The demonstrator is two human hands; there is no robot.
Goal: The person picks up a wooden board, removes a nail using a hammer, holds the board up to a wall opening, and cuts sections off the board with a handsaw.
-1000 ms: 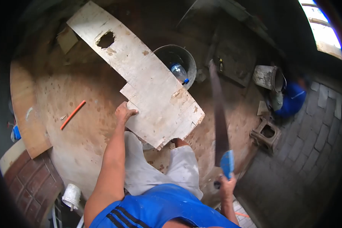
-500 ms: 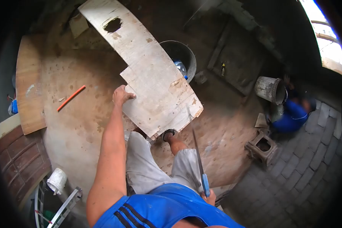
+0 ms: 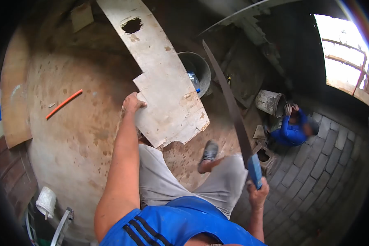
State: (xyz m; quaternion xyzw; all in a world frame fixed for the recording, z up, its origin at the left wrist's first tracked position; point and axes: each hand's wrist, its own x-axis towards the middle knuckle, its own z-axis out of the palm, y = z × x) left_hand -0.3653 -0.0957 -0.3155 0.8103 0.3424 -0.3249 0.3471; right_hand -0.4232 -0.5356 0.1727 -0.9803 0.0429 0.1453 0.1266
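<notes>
My left hand point(image 3: 133, 102) grips the left edge of a worn, pale plywood board point(image 3: 164, 94), thumb on top and the fingers hidden beneath. The board has a ragged hole near its far end and a broken near edge. In my right hand point(image 3: 258, 193) is the blue handle of a handsaw point(image 3: 233, 110). Its long blade points up and away, apart from the board, to the right of it. My right foot, in a dark shoe, stands on the floor between board and saw.
An orange tube point(image 3: 64, 104) lies on the stained floor sheet point(image 3: 74, 139) at left. Behind the board stands a large bucket point(image 3: 207, 78). At right, a person in blue point(image 3: 291, 132) crouches by a dirty white bucket point(image 3: 268, 102) and a hollow block point(image 3: 266, 158). A ladder point(image 3: 61, 229) stands lower left.
My right hand has risen with the saw, swinging it up and right, away from the board's near edge. My right foot has moved out to the right. The left hand keeps its hold.
</notes>
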